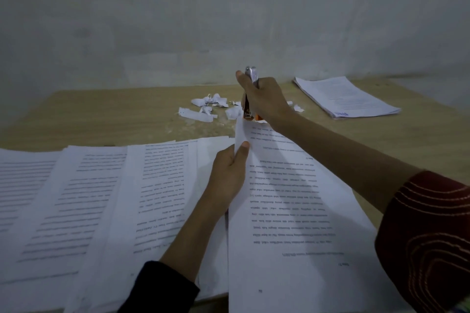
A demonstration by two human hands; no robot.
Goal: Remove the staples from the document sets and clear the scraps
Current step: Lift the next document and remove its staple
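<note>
- One document set (pixel 292 198) lay at the near right of the table (pixel 114 114), its far corner lifted.
- Left hand (pixel 227 175) pinched its left edge.
- Right hand (pixel 264 99) gripped an orange stapler (pixel 251 77) at that corner.
- Paper scraps (pixel 208 107) lay just beyond.

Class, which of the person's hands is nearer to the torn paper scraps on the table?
Right. The right hand, gripping the stapler, is just beside the scraps; the left hand pinches the document, closer to the person.
</note>
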